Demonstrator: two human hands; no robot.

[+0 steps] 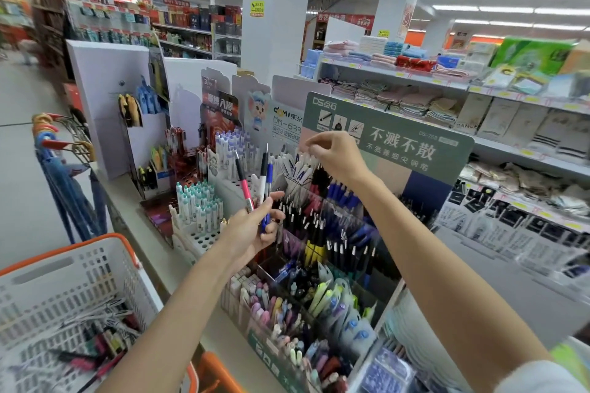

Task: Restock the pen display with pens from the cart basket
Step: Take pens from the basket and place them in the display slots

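Left hand (252, 233): fingers curled round three pens (263, 179) (pink, white, blue), which stand upright in front of the pen display (383, 169). Right hand (335, 155): raised over the display's back row, fingertips bunched together at the tops of the white pens (298, 169). Can't tell if it is actually gripping one. The basket (105, 252), white with an orange rim, sits lower left beside the display shelf. Loose pens (95, 344) lie in its bottom. The display compartments hold black, blue, yellow and pastel pens.
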